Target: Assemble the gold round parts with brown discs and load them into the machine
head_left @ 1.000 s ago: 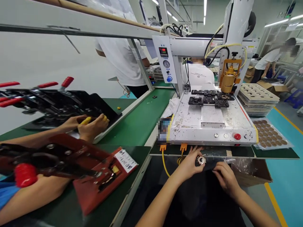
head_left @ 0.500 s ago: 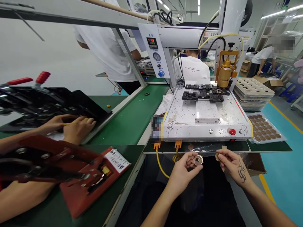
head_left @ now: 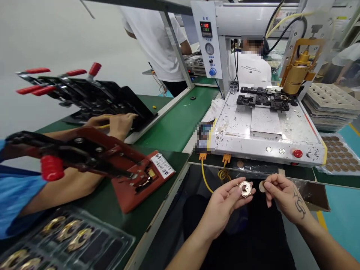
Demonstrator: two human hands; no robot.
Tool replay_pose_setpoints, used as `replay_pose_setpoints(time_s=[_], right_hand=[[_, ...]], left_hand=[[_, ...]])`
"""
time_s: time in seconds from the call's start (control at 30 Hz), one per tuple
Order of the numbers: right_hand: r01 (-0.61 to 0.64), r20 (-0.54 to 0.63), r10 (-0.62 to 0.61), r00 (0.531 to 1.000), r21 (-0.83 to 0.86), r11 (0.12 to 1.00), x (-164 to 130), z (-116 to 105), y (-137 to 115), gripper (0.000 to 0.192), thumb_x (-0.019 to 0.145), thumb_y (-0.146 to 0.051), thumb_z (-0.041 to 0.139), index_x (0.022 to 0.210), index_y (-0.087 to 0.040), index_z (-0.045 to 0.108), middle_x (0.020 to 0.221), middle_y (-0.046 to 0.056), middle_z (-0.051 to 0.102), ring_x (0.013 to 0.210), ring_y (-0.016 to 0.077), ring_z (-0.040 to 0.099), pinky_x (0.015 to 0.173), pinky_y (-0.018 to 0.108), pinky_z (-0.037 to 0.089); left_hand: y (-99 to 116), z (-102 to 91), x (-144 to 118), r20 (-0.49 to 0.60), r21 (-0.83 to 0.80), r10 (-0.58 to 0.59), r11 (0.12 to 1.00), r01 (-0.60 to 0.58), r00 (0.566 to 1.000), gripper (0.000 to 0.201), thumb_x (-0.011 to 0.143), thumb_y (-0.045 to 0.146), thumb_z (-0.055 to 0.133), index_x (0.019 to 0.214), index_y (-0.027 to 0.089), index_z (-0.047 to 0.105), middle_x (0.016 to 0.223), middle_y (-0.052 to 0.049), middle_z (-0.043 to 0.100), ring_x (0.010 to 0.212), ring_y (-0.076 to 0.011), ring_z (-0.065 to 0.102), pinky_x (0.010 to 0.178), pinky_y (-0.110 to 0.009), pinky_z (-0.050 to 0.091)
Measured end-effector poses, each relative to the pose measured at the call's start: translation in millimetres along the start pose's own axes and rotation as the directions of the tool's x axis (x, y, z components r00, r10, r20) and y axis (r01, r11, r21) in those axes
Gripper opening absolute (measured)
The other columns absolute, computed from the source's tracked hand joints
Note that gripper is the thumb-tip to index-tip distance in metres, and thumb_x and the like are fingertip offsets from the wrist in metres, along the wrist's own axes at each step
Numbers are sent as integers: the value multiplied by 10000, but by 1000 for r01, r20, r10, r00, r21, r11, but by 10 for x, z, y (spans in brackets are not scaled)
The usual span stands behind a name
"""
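Observation:
My left hand (head_left: 225, 204) holds a small round copper-coloured metal part (head_left: 245, 188) at its fingertips, over my dark lap. My right hand (head_left: 282, 197) pinches a small tan disc (head_left: 262, 186) just to the right of that part; the two pieces are a little apart. Both hands sit below the front edge of a white dispensing machine (head_left: 267, 131). On the machine's bed a black fixture (head_left: 263, 99) lies under a gold dispensing head (head_left: 295, 73).
A co-worker's arms (head_left: 112, 123) work at a red toggle-clamp jig (head_left: 92, 157) on the green bench at left. A clear tray of gold parts (head_left: 64, 236) lies bottom left. Tan discs in a tray (head_left: 340, 155) and stacked card trays (head_left: 329, 101) stand right. People stand behind the conveyor (head_left: 180, 120).
My right hand left the lap and came up with the tan disc beside the metal part. My view has swung left and down, bringing the tray of gold parts into sight.

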State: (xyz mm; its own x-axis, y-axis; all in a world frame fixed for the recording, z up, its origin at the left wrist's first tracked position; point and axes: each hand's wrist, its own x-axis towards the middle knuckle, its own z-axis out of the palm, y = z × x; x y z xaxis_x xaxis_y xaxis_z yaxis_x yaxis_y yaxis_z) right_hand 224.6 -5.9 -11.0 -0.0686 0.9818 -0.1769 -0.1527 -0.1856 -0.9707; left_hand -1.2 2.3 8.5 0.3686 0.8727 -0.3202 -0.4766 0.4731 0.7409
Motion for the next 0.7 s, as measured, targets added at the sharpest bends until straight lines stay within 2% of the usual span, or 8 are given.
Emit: replay_pose_setpoints(time_s=[0.17, 0.27, 0.37, 0.43, 0.5, 0.57, 0.7], right_hand=[[-118, 103, 103, 989, 155, 981, -83, 34, -48, 357, 943, -514, 794, 872, -214, 613, 662, -24, 629, 554, 134, 593, 560, 270, 519], [-120, 128, 107, 986, 98, 988, -115, 49, -72, 357, 976, -522, 748, 867, -217, 599, 675, -24, 613, 544, 125, 543, 533, 257, 459], [-59, 102, 66, 993, -71, 996, -121, 70, -123, 355, 1016, -519, 691, 858, -212, 608, 668, -37, 557, 557, 111, 460, 546, 250, 378], [32, 87, -17, 996, -178, 983, -112, 106, -172, 349, 1028, -500, 674, 840, -212, 614, 756, -19, 559, 660, 129, 488, 628, 265, 408], [134, 86, -115, 990, -258, 957, -102, 161, -213, 321, 1033, -464, 669, 836, -216, 617, 932, 15, 592, 843, 164, 555, 768, 285, 451], [194, 108, -169, 980, -303, 933, -95, 222, -233, 283, 1039, -430, 661, 850, -224, 616, 1094, 36, 604, 1003, 193, 576, 885, 302, 455], [204, 158, -161, 974, -309, 929, -87, 302, -213, 258, 1050, -408, 644, 864, -231, 618, 1147, 43, 618, 1020, 201, 587, 909, 314, 465]], left_hand=[[-73, 9, -39, 28, -16, 38, 999, -38, 999, 468, 902, 402, 855, 1286, 154, 757, 1276, -172, 793, 1227, -374, 741, 1126, -551, 562], [-104, 12, -45, 41, -18, 53, 998, -52, 998, 452, 918, 403, 839, 1293, 165, 759, 1283, -163, 792, 1260, -374, 722, 1134, -557, 561], [-128, 17, -53, 41, -16, 61, 998, -60, 997, 450, 929, 397, 828, 1309, 168, 756, 1280, -157, 794, 1244, -360, 731, 1125, -546, 574], [-142, 25, -58, 36, -11, 68, 998, -67, 997, 451, 933, 398, 823, 1318, 174, 755, 1272, -149, 797, 1221, -347, 744, 1118, -527, 584], [-151, 40, -65, 34, -6, 80, 997, -80, 996, 449, 935, 407, 820, 1318, 181, 758, 1265, -143, 800, 1213, -340, 749, 1113, -509, 591], [-156, 60, -74, 38, 0, 90, 996, -90, 995, 443, 935, 414, 818, 1312, 188, 763, 1257, -136, 803, 1216, -337, 748, 1114, -502, 592], [-161, 96, -101, 39, 4, 107, 994, -108, 993, 442, 930, 416, 821, 1310, 196, 766, 1257, -125, 802, 1198, -325, 755, 1123, -508, 588]])
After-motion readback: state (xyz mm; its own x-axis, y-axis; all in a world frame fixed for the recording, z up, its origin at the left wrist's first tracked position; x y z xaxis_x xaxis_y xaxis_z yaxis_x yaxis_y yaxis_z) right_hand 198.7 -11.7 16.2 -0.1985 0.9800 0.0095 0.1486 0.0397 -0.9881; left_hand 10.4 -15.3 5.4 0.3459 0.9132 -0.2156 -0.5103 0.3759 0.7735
